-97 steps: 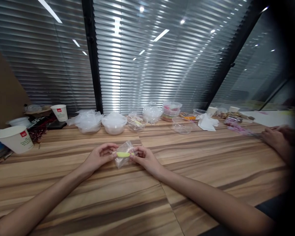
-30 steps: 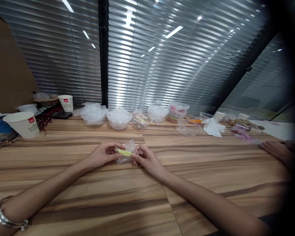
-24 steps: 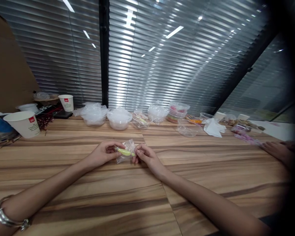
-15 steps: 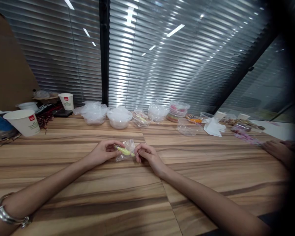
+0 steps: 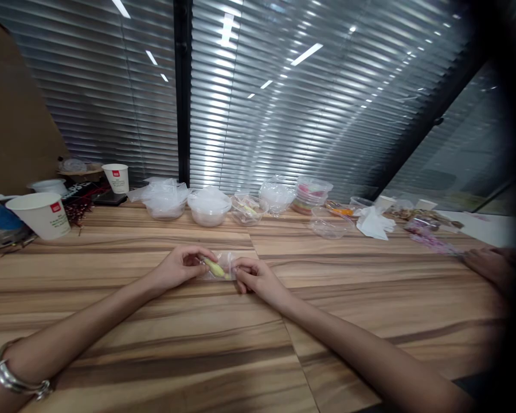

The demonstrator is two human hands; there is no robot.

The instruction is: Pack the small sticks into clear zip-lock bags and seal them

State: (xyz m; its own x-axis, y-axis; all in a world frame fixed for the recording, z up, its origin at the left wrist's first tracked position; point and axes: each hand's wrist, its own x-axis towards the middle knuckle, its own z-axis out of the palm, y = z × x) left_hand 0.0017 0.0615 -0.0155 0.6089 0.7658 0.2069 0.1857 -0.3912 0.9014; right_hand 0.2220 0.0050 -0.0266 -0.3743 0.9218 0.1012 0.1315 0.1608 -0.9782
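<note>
A small clear plastic bag [image 5: 222, 265] with a yellow-green piece [image 5: 214, 268] inside lies low on the wooden table [image 5: 258, 344], between my two hands. My left hand [image 5: 178, 268] pinches the bag's left end, fingers curled. My right hand [image 5: 253, 277] is closed at the bag's right end, fingertips on the plastic. A metal bracelet [image 5: 15, 383] is on my left wrist.
Along the far edge by the blinds stand clear lidded bowls [image 5: 208, 207], plastic bags [image 5: 161, 198], stacked containers [image 5: 312, 194] and white tissue [image 5: 372, 222]. Paper cups [image 5: 40, 215] stand at the left. Another person's hand [image 5: 488, 265] rests at the right.
The bag stood tilted up between my hands before; it now lies flatter and lower on the table, and both hands have dropped with it.
</note>
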